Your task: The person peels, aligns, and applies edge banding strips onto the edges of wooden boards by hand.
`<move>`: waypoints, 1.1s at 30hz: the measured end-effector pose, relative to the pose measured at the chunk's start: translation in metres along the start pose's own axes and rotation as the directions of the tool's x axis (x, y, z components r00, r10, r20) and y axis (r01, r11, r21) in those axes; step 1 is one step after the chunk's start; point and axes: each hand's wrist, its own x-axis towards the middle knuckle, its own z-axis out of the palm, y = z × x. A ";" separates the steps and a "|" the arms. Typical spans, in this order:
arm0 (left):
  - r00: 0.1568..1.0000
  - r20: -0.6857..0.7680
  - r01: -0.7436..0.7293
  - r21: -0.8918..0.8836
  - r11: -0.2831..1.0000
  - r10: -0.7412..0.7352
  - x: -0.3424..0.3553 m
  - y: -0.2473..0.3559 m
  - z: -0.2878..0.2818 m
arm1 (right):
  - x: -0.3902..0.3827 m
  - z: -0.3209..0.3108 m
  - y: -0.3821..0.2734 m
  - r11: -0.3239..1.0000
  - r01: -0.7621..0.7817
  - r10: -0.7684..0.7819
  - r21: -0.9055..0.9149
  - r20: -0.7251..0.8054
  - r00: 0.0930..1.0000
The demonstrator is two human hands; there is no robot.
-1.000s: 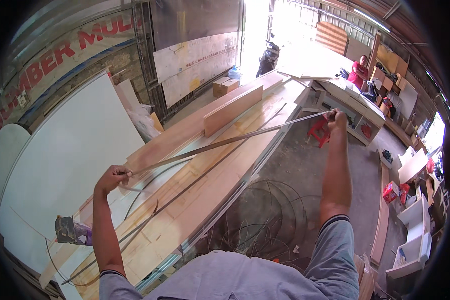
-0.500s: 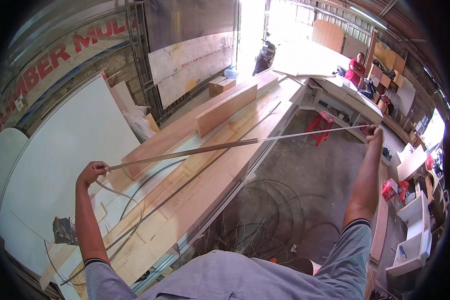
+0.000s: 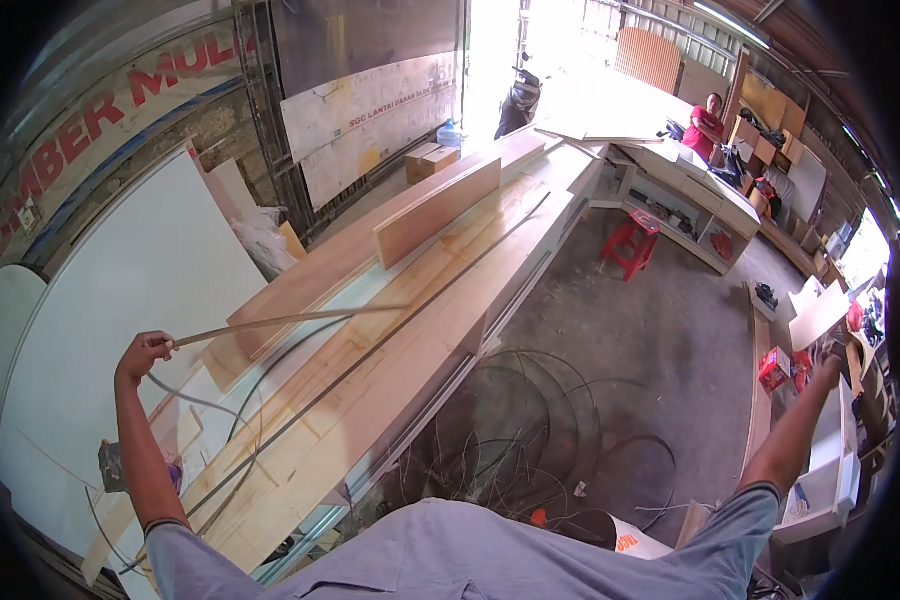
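Out to the left, my left hand [image 3: 145, 357] is closed around one end of a thin, flexible edging strip [image 3: 290, 321]. Its visible length stretches over the boards and fades from sight near the middle of the bench, while a loose tail hangs below my fingers. My right arm reaches far to the right, and my right hand [image 3: 830, 362] is blurred near a red box; whether its fingers hold anything is unclear. Between the hands, long wooden boards [image 3: 410, 385] cover the bench. A long dark strip [image 3: 368, 357] lies lengthwise on them, and a plank [image 3: 440, 215] stands on edge.
A white panel [image 3: 120, 300] leans at the left. Tangled thin loops [image 3: 490, 440] lie on the floor, with a red stool [image 3: 630, 245] farther off. White drawer boxes [image 3: 820, 490] stand at right. A person in red [image 3: 703, 130] is at the back.
My right hand has swung outward to the right and down, and the taut line between my hands is gone. My left hand has shifted slightly left, still holding the edging strip.
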 end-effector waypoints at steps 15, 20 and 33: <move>0.623 0.034 -0.736 -0.310 0.601 0.781 0.017 0.386 0.516 | -0.427 0.394 0.188 0.816 -0.141 0.496 -0.561 0.553 0.669; 0.652 -0.102 -0.758 -0.066 0.649 0.752 0.008 0.410 0.578 | -0.586 0.369 0.255 0.720 -0.128 0.609 -0.682 0.532 0.588; 0.862 -0.474 0.455 0.569 0.685 -0.178 0.000 -0.160 0.312 | -0.744 0.292 0.202 0.114 0.330 0.944 -0.937 0.206 0.259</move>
